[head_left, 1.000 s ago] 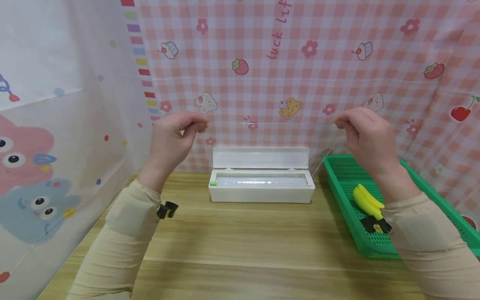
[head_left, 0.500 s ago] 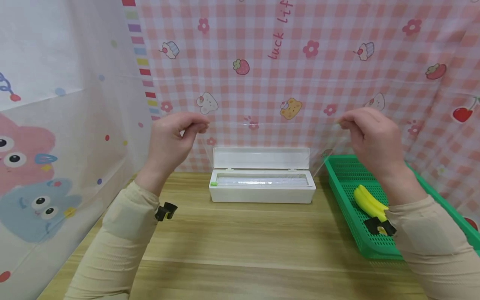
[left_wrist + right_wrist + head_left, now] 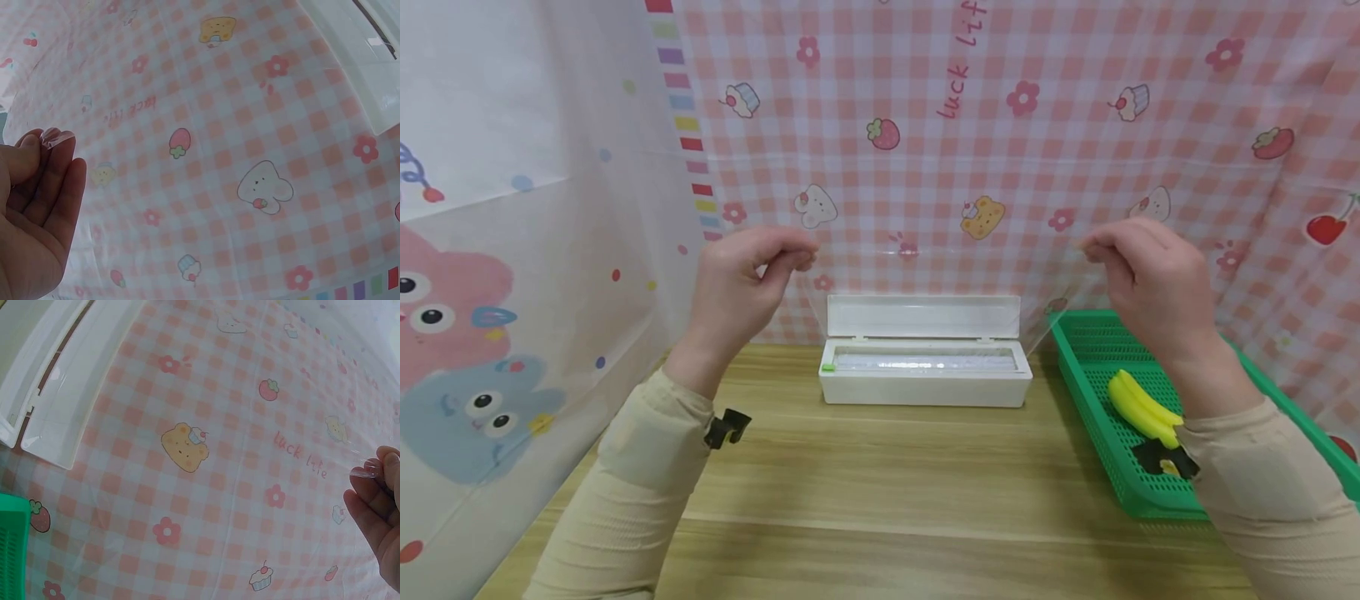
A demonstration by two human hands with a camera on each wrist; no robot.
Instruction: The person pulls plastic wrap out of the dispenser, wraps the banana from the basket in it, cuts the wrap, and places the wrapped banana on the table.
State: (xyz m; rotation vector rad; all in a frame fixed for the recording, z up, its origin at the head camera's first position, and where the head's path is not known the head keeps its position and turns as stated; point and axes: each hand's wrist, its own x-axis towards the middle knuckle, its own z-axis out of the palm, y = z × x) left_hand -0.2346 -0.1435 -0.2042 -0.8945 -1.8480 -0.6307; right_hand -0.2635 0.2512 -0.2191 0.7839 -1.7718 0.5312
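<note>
A clear sheet of cling film [image 3: 947,251] stretches between my two raised hands, its upper edge showing as a faint shiny line. My left hand [image 3: 741,279] pinches one corner between thumb and forefinger; in the left wrist view a crumpled bit of film [image 3: 57,137] pokes out of the pinch. The opposite corner is pinched by my right hand [image 3: 1153,279], with film [image 3: 367,470] showing at the fingertips in the right wrist view. Below, the film runs down to a white cling film dispenser box [image 3: 925,390], lid [image 3: 923,317] raised, a film roll [image 3: 917,362] inside.
To the right stands a green plastic basket [image 3: 1093,446] holding a yellow bunch of bananas [image 3: 1138,407], partly behind my right wrist. A pink checked cloth [image 3: 925,167] hangs behind the wooden table [image 3: 880,483]. A green slider [image 3: 828,367] sits at the box's left end.
My right hand has moved slightly rightward and my left slightly leftward, widening the film between them. The film's slanting side edges show more clearly now. The box has stayed put.
</note>
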